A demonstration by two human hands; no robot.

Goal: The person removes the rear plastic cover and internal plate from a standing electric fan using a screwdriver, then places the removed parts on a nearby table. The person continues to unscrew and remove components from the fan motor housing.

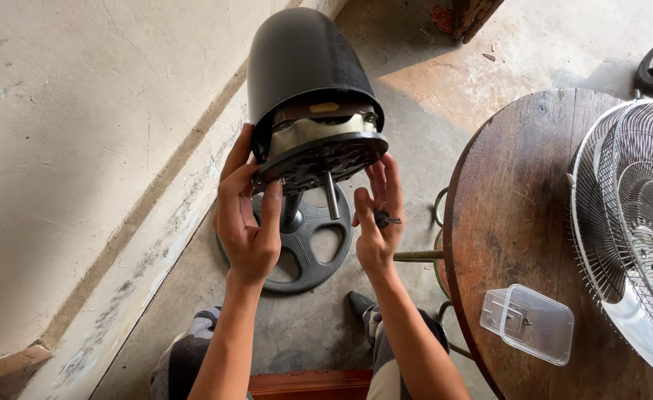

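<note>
Nearest the camera were the person's knees in plaid trousers (186, 359), w/ a strip of red-brown wood (308, 385) between them at the bottom edge. Both forearms reached up from there to the fan motor housing (308, 67), a black dome held over the concrete floor (415, 111), front plate (319, 159) facing down toward the camera.

Left hand (246, 215) gripped the housing's left rim, fingers spread and curled up behind the plate, thumb pressed on its front edge. Right hand (377, 215) was just right of the housing, below the plate's right edge, fingers straight and close together, thumb pinching a small dark metal part (386, 219) against the palm; can't tell exactly what the part was. A metal shaft (332, 196) stuck out of the plate between the hands.

Directly below the housing lay the round black fan base (304, 248) on the floor. Right of the housing stood a round wooden desk (512, 207), carrying a clear plastic box (528, 324) and, further right, a wire fan guard (634, 222). Left of the housing ran a pale plaster wall (82, 148).
</note>
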